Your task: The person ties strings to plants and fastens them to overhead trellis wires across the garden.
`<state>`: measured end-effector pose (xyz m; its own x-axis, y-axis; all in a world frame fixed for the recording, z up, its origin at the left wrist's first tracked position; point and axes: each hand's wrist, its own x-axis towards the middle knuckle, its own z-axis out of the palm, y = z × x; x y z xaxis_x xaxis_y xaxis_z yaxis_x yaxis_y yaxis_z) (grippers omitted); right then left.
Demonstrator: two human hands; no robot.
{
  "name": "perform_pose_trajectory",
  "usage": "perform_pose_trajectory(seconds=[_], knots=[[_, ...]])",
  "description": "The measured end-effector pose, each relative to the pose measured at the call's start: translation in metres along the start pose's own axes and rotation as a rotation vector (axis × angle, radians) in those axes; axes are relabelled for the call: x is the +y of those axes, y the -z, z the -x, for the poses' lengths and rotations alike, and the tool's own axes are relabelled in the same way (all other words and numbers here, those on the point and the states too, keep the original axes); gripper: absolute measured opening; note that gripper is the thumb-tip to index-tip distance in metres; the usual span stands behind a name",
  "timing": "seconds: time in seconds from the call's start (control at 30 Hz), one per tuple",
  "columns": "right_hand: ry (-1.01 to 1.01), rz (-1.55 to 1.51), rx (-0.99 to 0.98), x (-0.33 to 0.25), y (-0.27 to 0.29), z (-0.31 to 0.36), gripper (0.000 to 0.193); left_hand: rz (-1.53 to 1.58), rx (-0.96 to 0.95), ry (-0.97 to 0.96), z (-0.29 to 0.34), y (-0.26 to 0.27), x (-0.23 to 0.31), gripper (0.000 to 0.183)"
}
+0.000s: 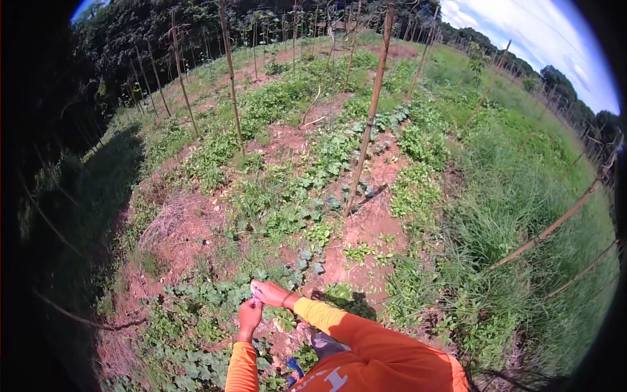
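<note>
My left hand (249,317) and my right hand (271,294) meet in front of me above low, broad-leaved vines (209,291). Both are closed, fingertips together. Pinched between them is a small whitish-purple thing (255,297), too small to make out its kind. Orange sleeves cover both forearms; the right arm reaches across from the lower right. The grey-green leaves lie just beyond and to the left of my hands.
A tall wooden stake (371,121) stands ahead in reddish bare soil (372,235). Further stakes (232,85) rise behind it. Tall grass (496,202) grows on the right, with a leaning pole (542,236) across it. Something blue (295,367) is low by my body.
</note>
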<state>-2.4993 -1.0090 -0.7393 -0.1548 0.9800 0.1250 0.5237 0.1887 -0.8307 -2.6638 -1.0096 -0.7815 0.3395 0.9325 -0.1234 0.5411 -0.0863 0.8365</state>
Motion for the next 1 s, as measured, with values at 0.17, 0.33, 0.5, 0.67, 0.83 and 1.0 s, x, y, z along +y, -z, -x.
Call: perform_pose_trajectory(seconds=[0.17,0.33,0.5,0.67,0.83,1.0], knots=[[-0.279,-0.006,-0.175,0.028,-0.019,-0.019,0.030,-0.415,0.285,-0.022,0.008,0.006,0.045,0.023],[-0.524,0.180,-0.293,0.013,-0.032,-0.040,0.019,-0.469,0.430,-0.105,0.020,0.008,0.036,0.015],[-0.539,0.290,-0.456,-0.003,-0.012,-0.038,0.015,-0.397,0.433,-0.169,0.011,0.002,0.025,0.015],[0.051,0.135,0.299,-0.020,-0.010,0.013,0.014,0.489,-0.111,0.525,-0.008,0.030,0.019,0.010],[-0.081,-0.308,0.269,-0.027,-0.025,0.044,0.010,0.527,-0.020,0.406,-0.004,0.018,-0.006,0.010],[0.015,0.027,0.321,0.001,-0.051,0.048,0.012,0.249,0.182,0.237,0.010,0.011,-0.012,0.015]])
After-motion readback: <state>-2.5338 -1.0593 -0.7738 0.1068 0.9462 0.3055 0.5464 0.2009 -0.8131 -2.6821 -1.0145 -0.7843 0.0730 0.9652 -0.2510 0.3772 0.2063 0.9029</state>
